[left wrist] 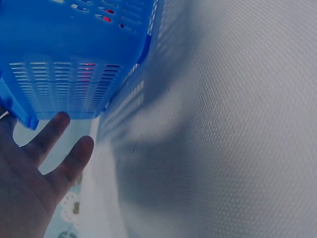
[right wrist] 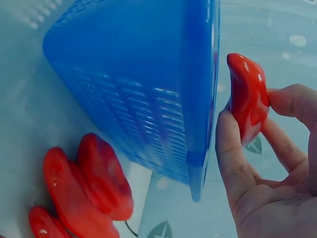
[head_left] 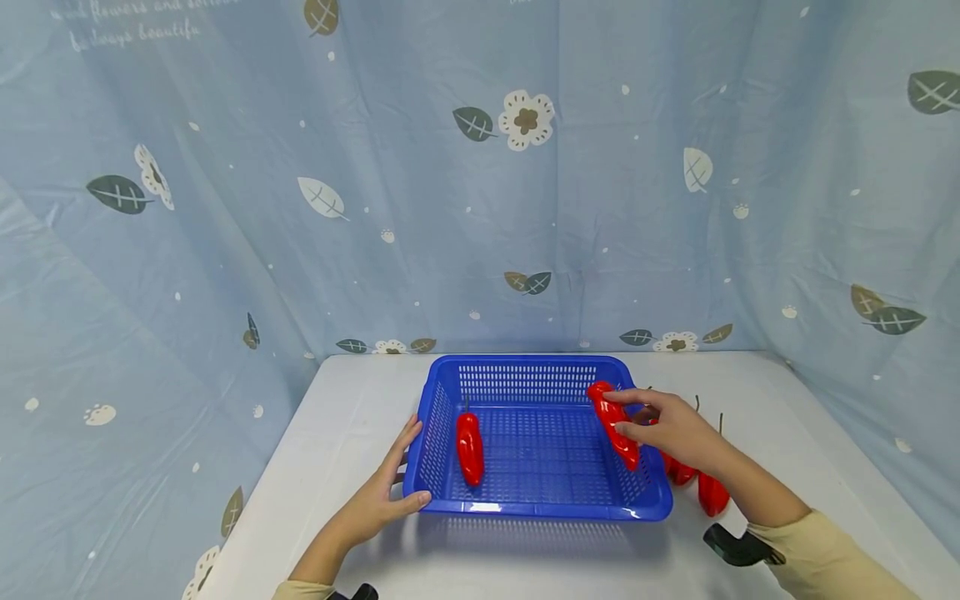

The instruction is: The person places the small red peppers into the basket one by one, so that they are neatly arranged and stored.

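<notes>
A blue plastic basket [head_left: 536, 509] with slotted walls stands on the white table. My left hand [head_left: 367, 500] rests against its left side, fingers spread along the rim and thumb at the front corner. With thumb and fingertips my right hand [head_left: 678, 429] pinches a red chili pepper [right wrist: 247, 94], raised over the basket's right side. Inside, toward the left, lies another red chili pepper [head_left: 469, 450] with its stem pointing away from me.
Several more red peppers [right wrist: 74, 193] lie on the table just right of the basket, beneath my right forearm. A blue patterned curtain [head_left: 420, 208] hangs behind the table [head_left: 337, 425] and along its sides.
</notes>
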`<state>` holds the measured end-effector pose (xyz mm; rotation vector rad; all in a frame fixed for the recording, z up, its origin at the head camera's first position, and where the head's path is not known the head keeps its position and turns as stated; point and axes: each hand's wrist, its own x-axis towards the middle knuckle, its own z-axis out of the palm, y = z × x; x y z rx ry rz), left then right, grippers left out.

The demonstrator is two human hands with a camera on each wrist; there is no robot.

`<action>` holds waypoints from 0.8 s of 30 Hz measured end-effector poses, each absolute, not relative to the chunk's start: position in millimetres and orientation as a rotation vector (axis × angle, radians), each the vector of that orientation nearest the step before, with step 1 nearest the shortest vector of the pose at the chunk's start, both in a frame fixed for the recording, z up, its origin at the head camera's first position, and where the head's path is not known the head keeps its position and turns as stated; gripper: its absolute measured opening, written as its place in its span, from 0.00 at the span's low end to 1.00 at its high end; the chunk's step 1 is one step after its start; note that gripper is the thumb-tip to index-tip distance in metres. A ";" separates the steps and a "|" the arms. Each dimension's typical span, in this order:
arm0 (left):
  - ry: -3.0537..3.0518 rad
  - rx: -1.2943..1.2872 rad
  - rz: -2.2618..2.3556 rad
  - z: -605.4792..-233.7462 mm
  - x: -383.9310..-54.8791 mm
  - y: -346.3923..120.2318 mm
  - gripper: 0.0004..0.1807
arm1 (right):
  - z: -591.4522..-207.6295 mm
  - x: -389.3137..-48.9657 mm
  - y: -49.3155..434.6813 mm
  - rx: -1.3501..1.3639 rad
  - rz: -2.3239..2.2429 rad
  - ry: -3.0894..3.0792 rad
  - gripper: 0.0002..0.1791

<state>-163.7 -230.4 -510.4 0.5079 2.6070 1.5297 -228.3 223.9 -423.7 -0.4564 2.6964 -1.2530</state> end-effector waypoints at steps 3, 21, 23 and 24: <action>2.613 0.500 1.523 -510.5 -164.1 -230.6 0.54 | -425.2 -233.0 220.2 -0.460 -1.252 2.693 0.30; 2.629 0.484 1.511 -508.9 -163.5 -230.4 0.54 | -418.9 -252.4 199.9 -0.544 -1.263 2.631 0.28; 2.625 0.482 1.516 -509.0 -163.6 -230.1 0.54 | -418.4 -254.1 198.2 -0.549 -1.264 2.629 0.28; 2.623 0.483 1.517 -509.0 -163.6 -229.9 0.54 | -418.2 -254.9 197.5 -0.551 -1.260 2.632 0.28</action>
